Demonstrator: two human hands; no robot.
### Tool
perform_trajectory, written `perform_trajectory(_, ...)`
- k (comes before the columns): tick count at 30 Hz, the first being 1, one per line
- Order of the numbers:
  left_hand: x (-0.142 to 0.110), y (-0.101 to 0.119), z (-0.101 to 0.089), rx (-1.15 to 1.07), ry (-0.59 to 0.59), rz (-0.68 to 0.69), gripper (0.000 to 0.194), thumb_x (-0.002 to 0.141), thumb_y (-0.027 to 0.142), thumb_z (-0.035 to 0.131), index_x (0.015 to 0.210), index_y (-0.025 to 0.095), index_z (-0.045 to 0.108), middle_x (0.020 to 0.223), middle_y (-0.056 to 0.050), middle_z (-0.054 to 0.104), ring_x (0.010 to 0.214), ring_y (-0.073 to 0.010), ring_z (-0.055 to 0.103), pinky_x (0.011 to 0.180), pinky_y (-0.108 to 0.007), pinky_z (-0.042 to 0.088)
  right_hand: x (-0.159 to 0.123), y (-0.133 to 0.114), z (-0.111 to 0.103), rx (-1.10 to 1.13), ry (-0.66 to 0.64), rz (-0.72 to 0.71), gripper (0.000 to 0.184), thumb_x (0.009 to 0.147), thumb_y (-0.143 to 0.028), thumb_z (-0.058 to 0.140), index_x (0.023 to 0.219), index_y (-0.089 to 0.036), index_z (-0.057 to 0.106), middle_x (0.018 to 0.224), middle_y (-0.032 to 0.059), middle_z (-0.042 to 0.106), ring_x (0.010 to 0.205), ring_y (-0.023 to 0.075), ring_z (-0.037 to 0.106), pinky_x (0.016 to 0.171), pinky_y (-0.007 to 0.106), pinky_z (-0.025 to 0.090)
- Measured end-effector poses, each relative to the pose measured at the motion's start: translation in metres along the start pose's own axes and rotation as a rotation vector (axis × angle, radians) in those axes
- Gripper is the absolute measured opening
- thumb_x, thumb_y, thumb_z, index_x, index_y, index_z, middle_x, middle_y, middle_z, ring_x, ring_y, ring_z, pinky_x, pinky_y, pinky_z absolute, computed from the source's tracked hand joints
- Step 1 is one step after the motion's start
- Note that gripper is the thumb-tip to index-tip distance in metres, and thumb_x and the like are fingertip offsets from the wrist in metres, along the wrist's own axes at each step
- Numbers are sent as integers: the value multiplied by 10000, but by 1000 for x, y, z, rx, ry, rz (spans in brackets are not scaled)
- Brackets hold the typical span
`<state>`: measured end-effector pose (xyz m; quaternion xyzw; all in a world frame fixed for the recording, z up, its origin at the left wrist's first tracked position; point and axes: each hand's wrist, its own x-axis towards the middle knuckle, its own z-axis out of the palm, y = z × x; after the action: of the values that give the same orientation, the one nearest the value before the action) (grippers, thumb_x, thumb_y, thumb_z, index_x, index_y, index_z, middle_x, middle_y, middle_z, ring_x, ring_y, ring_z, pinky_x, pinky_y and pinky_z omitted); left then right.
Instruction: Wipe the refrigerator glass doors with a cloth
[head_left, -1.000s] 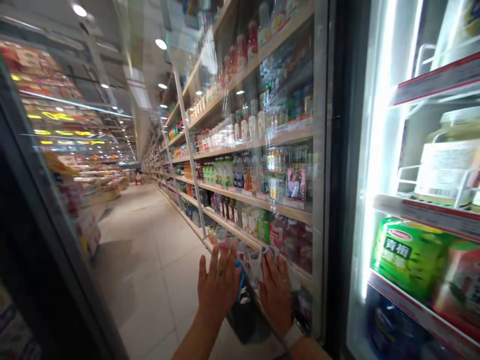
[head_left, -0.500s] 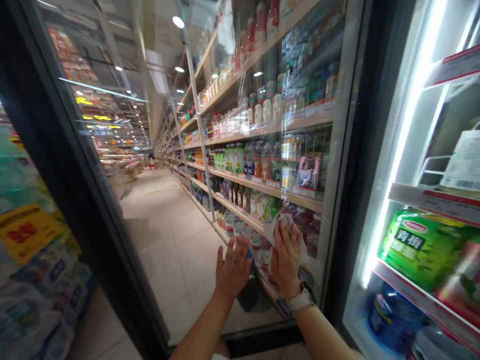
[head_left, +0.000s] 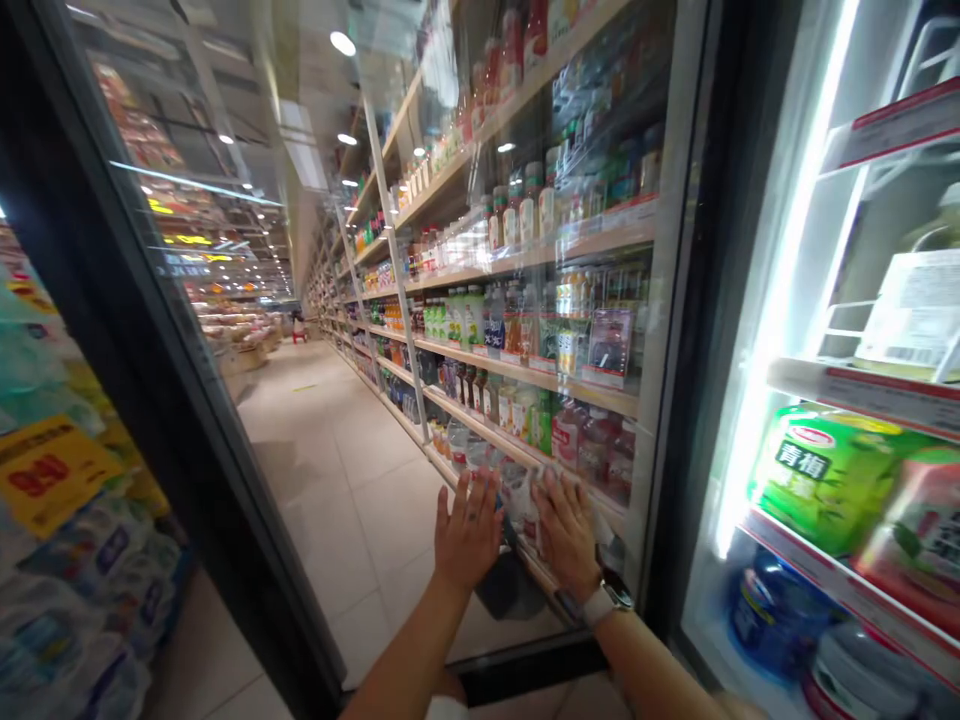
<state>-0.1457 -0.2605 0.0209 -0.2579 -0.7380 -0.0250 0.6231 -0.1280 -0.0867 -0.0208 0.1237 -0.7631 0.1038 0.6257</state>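
In front of me is a glass door (head_left: 315,520) with a black frame. My left hand (head_left: 466,530) is raised with its fingers stretched and spread, palm toward the lower part of the pane; whether it touches the glass I cannot tell. Just to the right, my right hand (head_left: 566,530) presses a crumpled white cloth (head_left: 600,530) flat against the glass, and its fingers hide much of it. A watch (head_left: 616,590) is on the right wrist. Behind the pane show bottled drinks (head_left: 517,415) on shelves.
On the right stands a lit fridge with a green pack (head_left: 825,480), a blue container (head_left: 776,610) and shelf rails (head_left: 862,600). To the left are plastic-wrapped packs (head_left: 97,590) and a yellow price sign (head_left: 56,475). A tiled aisle (head_left: 315,430) shows through the glass.
My right hand has slid the cloth a little down the glass. My left hand stays in nearly the same place. The view has shifted slightly.
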Motion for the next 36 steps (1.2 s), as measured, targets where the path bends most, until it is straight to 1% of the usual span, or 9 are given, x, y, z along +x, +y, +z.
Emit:
perform_trajectory(4, 1, 1, 1, 10, 4, 2, 617, 949, 319, 475, 1518, 187, 275, 1439, -78, 512, 1500, -170, 157, 1254, -421, 74, 35, 15, -8, -17, 138, 340, 626, 982, -176, 340, 1576, -170, 143, 1621, 160, 213, 1510, 328, 130, 1161, 650, 234)
perform_trajectory(6, 1, 1, 1, 7, 6, 1, 617, 948, 317, 473, 1518, 184, 276, 1446, -81, 504, 1500, -174, 163, 1253, -423, 75, 36, 13, -5, -10, 183, 380, 609, 992, -195, 333, 1572, -143, 157, 1613, 189, 218, 1506, 354, 130, 1138, 684, 245)
perform_trajectory(11, 0, 1, 1, -3, 5, 3, 633, 937, 303, 470, 1522, 177, 266, 1476, -83, 467, 1503, -178, 156, 1253, -421, 73, -6, -25, 20, 3, 113, 158, 595, 948, -128, 384, 1535, -167, 299, 1539, 136, 409, 1501, 290, 196, 1157, 569, 323)
perform_trajectory(16, -4, -1, 2, -22, -21, 13, 638, 910, 235, 416, 1525, 184, 255, 1482, -69, 463, 1505, -172, 152, 1253, -420, 69, -39, -49, 31, -43, 60, -21, 556, 875, -42, 429, 1404, -196, 512, 1396, 79, 587, 1464, 210, 310, 1202, 435, 289)
perform_trajectory(20, -6, -2, 5, -6, -18, 1, 649, 909, 261, 461, 1524, 193, 265, 1467, -70, 485, 1501, -171, 171, 1254, -422, 68, -20, -25, 16, -28, -8, -38, 614, 885, -28, 402, 1470, -213, 432, 1423, 64, 564, 1480, 183, 268, 1224, 426, 239)
perform_trajectory(24, -5, -1, 5, 6, -15, -9, 649, 929, 319, 502, 1523, 199, 269, 1452, -74, 504, 1502, -168, 164, 1254, -421, 66, 15, 21, -6, -20, 122, 289, 621, 956, -111, 345, 1561, -148, 212, 1573, 163, 336, 1510, 283, 157, 1182, 614, 243)
perform_trajectory(28, -1, 2, 1, 9, -19, 1, 625, 945, 321, 476, 1520, 184, 275, 1462, -84, 490, 1502, -178, 157, 1253, -428, 67, 25, 37, -10, -4, 266, 444, 554, 994, -188, 311, 1540, -108, 259, 1586, 219, 270, 1497, 349, 179, 1139, 705, 239)
perform_trajectory(32, 0, 3, -1, 15, -22, 6, 634, 939, 313, 484, 1520, 170, 275, 1467, -89, 483, 1505, -184, 146, 1252, -432, 72, 3, 1, 8, 21, 196, 358, 554, 982, -183, 335, 1531, -126, 292, 1557, 202, 347, 1491, 339, 207, 1131, 685, 285)
perform_trajectory(36, -2, 1, -1, 18, -37, 15, 626, 921, 289, 451, 1516, 176, 293, 1482, -87, 464, 1504, -184, 158, 1252, -433, 68, -25, -43, 27, 51, 57, 99, 585, 933, -99, 401, 1504, -223, 375, 1477, 103, 502, 1468, 253, 301, 1167, 518, 336)
